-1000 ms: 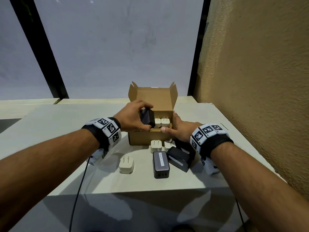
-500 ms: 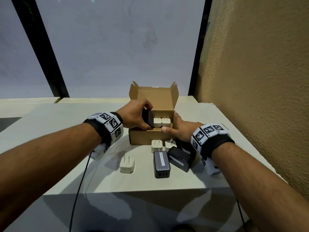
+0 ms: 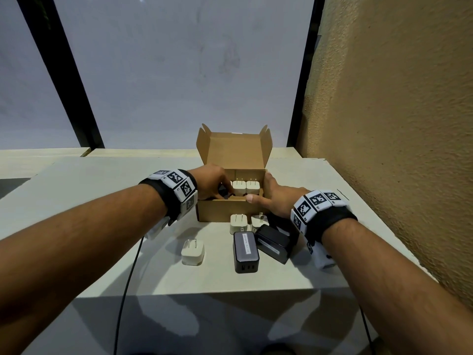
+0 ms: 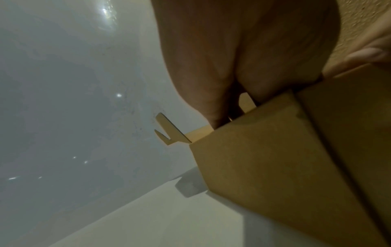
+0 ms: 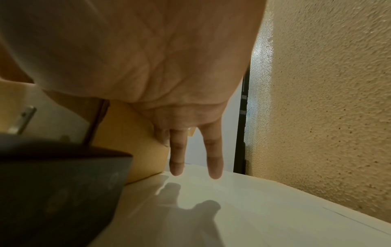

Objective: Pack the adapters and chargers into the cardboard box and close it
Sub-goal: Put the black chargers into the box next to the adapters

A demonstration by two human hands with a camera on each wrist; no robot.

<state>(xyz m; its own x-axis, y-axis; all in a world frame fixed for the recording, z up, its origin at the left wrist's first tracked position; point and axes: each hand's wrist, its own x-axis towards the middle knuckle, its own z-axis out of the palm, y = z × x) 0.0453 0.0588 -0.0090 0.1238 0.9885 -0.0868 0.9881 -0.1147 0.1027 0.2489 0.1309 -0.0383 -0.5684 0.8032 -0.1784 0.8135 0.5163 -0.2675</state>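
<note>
The open cardboard box (image 3: 225, 210) stands mid-table with its lid (image 3: 235, 149) up. Two white adapters (image 3: 246, 187) sit side by side inside it. My left hand (image 3: 212, 184) reaches into the box's left part and grips a black charger (image 3: 226, 196), which is mostly hidden below the rim. In the left wrist view my fingers (image 4: 213, 107) dip behind the box wall (image 4: 275, 167). My right hand (image 3: 273, 198) rests against the box's right front corner, thumb on the front rim, fingers (image 5: 176, 158) straight along the side wall (image 5: 137, 150).
In front of the box lie three white adapters (image 3: 192, 252) (image 3: 238, 222) (image 3: 256, 221) and two black chargers (image 3: 245, 248) (image 3: 273, 243); the nearer-right one (image 5: 52, 183) is under my right wrist. A rough wall (image 3: 384, 124) borders the table's right side. The table's front edge (image 3: 230, 290) is close.
My left hand has lowered the black charger from above the rim down into the box's left part. The right hand stayed at the box corner.
</note>
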